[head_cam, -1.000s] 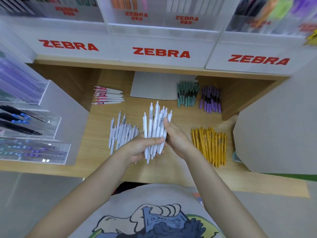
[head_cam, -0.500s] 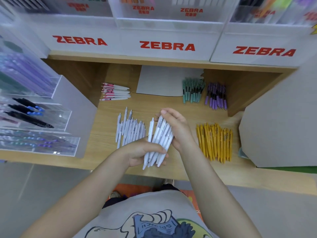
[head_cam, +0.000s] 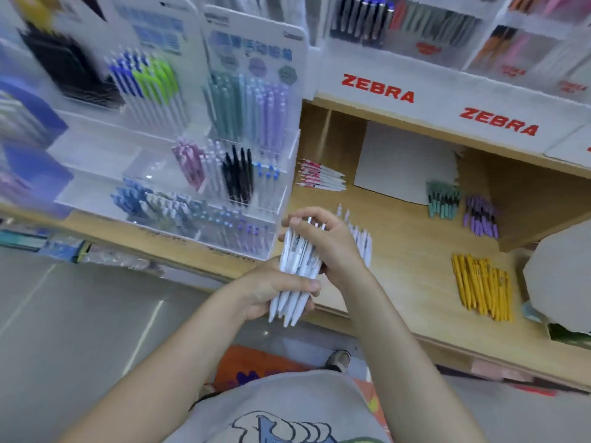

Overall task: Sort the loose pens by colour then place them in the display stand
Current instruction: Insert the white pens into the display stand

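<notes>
Both hands hold a bundle of white pens point(head_cam: 295, 266) above the counter point(head_cam: 406, 276) edge: the left hand point(head_cam: 271, 290) wraps its grip around the lower barrels, the right hand point(head_cam: 323, 241) clasps the tops, beside the clear display stand point(head_cam: 224, 187).

We hold both bare forearms forward from the lower edge of the view, converging near the shelf's front edge. Our left hand point(head_cam: 271, 289) sits lower, fingers wrapped around the lower part of a bundle of pens point(head_cam: 295, 270), thumb laid across the front. Our right hand point(head_cam: 323, 241) is higher, wrist bent, fingers curled over the upper ends of the bundle from the right, thumb on the near side. The two hands almost touch, knuckles toward us.
</notes>
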Tool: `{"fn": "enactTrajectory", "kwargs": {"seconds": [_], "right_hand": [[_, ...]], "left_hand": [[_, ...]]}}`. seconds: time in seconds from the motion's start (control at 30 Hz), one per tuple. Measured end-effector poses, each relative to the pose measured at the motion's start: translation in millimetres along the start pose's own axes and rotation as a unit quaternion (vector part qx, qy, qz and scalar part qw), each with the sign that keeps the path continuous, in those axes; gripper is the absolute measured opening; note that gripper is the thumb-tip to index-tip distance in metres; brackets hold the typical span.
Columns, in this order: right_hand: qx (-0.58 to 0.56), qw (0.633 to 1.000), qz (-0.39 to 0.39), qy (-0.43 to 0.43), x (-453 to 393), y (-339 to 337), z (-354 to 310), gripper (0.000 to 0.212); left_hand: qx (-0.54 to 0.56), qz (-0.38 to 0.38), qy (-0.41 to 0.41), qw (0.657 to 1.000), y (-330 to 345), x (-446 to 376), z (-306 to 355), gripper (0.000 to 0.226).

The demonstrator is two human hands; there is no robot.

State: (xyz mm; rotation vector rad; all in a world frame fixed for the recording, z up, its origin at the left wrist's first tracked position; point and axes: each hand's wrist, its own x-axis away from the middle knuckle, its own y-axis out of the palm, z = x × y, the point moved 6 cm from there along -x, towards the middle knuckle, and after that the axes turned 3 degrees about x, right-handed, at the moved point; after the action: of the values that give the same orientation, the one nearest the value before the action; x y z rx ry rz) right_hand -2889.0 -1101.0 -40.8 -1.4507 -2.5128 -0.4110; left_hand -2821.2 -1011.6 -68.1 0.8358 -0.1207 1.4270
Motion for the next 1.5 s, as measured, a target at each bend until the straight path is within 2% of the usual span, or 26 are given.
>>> {"fn": "enactTrajectory", "kwargs": {"seconds": [0.1, 0.2, 0.3, 0.37, 0.5, 0.63, 0.77, 0.83, 0.93, 1.03, 1.1, 1.17, 1.27, 1.37, 1.5], "right_hand": [[0.111, 0.993, -0.024, -0.021, -0.2, 86.1, -4.5, 0.021], [0.113, 0.993, -0.018, -0.027, 0.3, 150.0, -6.6, 0.031], [0.132, 0.99, -0.051, -0.007, 5.5, 192.9, -3.8, 0.019], [0.166, 0.983, -0.078, -0.009, 3.7, 219.5, -2.1, 0.022], [0.144, 0.984, -0.101, -0.006, -16.1, 255.3, 2.8, 0.022], [0.048, 0.991, -0.126, 0.016, -48.5, 280.9, 9.3, 0.016], [0.005, 0.997, -0.079, 0.004, -88.5, 302.0, 5.1, 0.009], [-0.01, 0.998, -0.062, -0.003, -108.9, 315.0, -1.5, 0.01], [-0.021, 0.998, -0.049, -0.019, -139.1, 331.9, -17.2, 0.009], [-0.061, 0.997, -0.008, -0.049, -166.2, 334.7, -38.6, 0.007], [-0.067, 0.995, 0.022, -0.076, -179.7, 333.9, -49.8, 0.009], [-0.049, 0.993, 0.045, -0.096, -190.3, 337.9, -55.6, 0.013], [-0.006, 0.99, 0.066, -0.121, -206.2, 354.5, -57.7, 0.006], [0.04, 0.986, 0.087, -0.136, -222.7, 377.0, -53.5, 0.009], [0.097, 0.97, 0.138, -0.174, -239.1, 402.3, -49.6, 0.016]], "left_hand": [[0.038, 0.037, 0.029, 0.998, -60.8, 56.9, 7.5, 0.016], [0.072, 0.1, 0.078, 0.989, -119.1, 105.2, 20.8, 0.006], [0.076, 0.16, 0.133, 0.975, -169.0, 138.5, 34.9, 0.008], [0.056, 0.179, 0.162, 0.969, -195.1, 152.1, 43.0, 0.013], [0.049, 0.186, 0.174, 0.966, -234.7, 164.4, 53.9, 0.016], [0.045, 0.209, 0.158, 0.964, -275.1, 164.2, 68.7, 0.035], [-0.015, 0.257, 0.149, 0.955, -314.7, 159.0, 96.3, 0.022], [-0.033, 0.28, 0.148, 0.948, -333.1, 159.5, 115.3, 0.023], [-0.022, 0.301, 0.151, 0.941, -359.5, 159.4, 145.7, 0.018], [0.0, 0.325, 0.152, 0.933, -394.1, 156.6, 168.0, 0.004], [0.013, 0.326, 0.155, 0.932, -416.1, 154.4, 177.6, 0.003], [0.022, 0.329, 0.152, 0.932, -435.4, 152.8, 185.2, 0.008], [0.037, 0.33, 0.16, 0.93, -461.6, 148.2, 198.3, 0.007], [0.033, 0.328, 0.165, 0.929, -485.2, 143.5, 215.1, 0.007], [0.02, 0.292, 0.15, 0.944, -514.2, 139.5, 236.9, 0.008]]}}
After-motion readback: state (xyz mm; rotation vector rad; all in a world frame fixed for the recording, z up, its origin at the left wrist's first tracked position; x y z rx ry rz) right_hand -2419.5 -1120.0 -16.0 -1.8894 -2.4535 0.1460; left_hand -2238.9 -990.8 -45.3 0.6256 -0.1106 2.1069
